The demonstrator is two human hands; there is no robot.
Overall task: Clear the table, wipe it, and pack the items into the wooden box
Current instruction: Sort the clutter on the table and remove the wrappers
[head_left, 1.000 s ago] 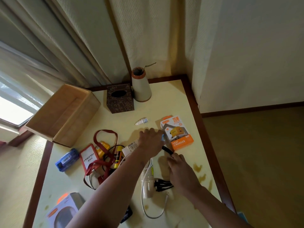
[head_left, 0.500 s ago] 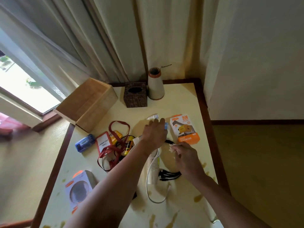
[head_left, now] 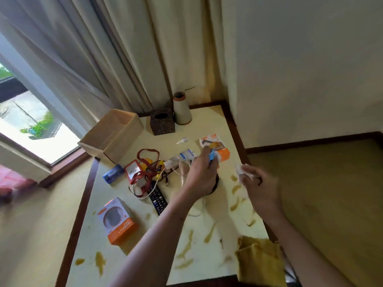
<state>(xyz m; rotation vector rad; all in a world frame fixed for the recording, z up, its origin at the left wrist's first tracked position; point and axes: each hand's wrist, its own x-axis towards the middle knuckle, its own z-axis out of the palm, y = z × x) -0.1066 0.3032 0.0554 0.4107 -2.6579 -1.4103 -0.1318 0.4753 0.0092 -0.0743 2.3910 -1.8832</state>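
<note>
The cream table (head_left: 116, 206) with a dark wood rim carries brown smears and many loose items. An open wooden box (head_left: 116, 137) stands at its far left corner. My left hand (head_left: 202, 175) is raised over the middle of the table, shut on a small blue object (head_left: 211, 157). My right hand (head_left: 257, 185) hovers to the right of it, pinching a crumpled white tissue (head_left: 241, 172). A yellow cloth (head_left: 259, 262) lies at the near right corner.
On the table lie two orange charger boxes (head_left: 118, 222) (head_left: 217, 147), a black remote (head_left: 157, 198), a red lanyard with badge (head_left: 143, 168), a blue pack (head_left: 113, 175), white cables, a small dropper bottle (head_left: 182, 140), a dark tissue holder (head_left: 162, 123) and a cone vase (head_left: 181, 110). Curtains hang behind.
My left hand has lifted off the table with the blue object. My right hand has moved right and up holding white tissue. The camera has pulled back, showing the near edge and yellow cloth.
</note>
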